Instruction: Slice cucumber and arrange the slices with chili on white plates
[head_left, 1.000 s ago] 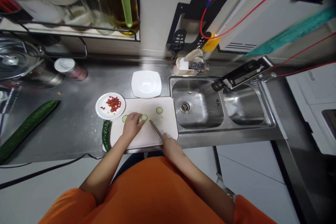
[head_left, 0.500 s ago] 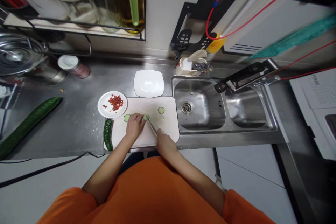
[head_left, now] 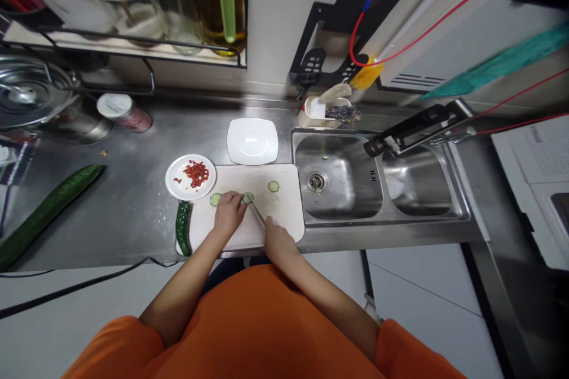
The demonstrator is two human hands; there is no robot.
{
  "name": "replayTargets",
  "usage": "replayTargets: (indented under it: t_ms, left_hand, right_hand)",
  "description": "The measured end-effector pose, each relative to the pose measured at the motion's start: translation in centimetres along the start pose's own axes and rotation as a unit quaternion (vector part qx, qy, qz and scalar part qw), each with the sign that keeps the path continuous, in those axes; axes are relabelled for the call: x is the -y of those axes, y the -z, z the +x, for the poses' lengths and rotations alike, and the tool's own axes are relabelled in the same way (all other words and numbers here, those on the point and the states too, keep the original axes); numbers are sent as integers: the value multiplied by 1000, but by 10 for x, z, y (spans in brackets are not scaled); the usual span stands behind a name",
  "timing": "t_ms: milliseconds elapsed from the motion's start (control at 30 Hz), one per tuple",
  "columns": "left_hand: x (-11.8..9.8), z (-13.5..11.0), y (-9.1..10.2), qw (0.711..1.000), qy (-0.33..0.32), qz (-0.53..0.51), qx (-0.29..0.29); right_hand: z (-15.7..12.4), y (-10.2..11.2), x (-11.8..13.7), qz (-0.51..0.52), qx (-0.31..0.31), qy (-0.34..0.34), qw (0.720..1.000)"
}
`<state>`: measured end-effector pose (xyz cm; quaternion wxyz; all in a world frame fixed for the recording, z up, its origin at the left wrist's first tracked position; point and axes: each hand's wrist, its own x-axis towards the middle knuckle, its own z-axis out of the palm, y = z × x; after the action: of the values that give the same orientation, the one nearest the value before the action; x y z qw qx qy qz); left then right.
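On the white cutting board [head_left: 275, 208] my left hand [head_left: 228, 213] presses a piece of cucumber [head_left: 248, 197] with curled fingers. My right hand [head_left: 276, 238] grips a knife [head_left: 258, 212] whose blade tip meets that cucumber piece. Two loose cucumber slices lie on the board, one [head_left: 215, 199] left of my left hand and one [head_left: 273, 186] to the right. A short dark green cucumber end [head_left: 182, 227] lies at the board's left edge.
A round plate of chopped red chilli [head_left: 190, 177] and an empty square white plate [head_left: 252, 141] sit behind the board. A whole cucumber [head_left: 47, 212] lies far left. The double sink [head_left: 377, 180] with a black tap [head_left: 418, 124] is right. A lidded pot [head_left: 31, 95] stands at the back left.
My right hand has slid left and forward, bringing the knife tip up to the cucumber piece under my left hand. The left hand has stayed in place.
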<state>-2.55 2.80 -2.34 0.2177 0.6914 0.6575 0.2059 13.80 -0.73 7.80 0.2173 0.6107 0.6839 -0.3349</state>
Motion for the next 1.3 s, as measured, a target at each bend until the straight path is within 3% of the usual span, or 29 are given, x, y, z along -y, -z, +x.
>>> replayTargets:
  t_ms: [267,533,800,967,1133,1300]
  left_hand:
    - [1,1,0,1000,9,-7,16]
    - [-5,7,3,999,33,-29,7]
    - [-19,11,15,992,99,-65,46]
    - [-14,4,29,979,173,-105,-9]
    - [8,-10,46,949,277,-127,-78]
    - [24,-19,54,935,327,-92,-98]
  right_hand:
    - [4,4,4,7,23,0,1000]
    - [-13,1,-8,9,49,-15,999]
    - [-23,2,-22,13,79,-33,996]
    - [-23,2,-23,13,76,-34,996]
    - [-23,0,-26,17,69,-37,997]
    - [-21,1,-26,13,65,-27,997]
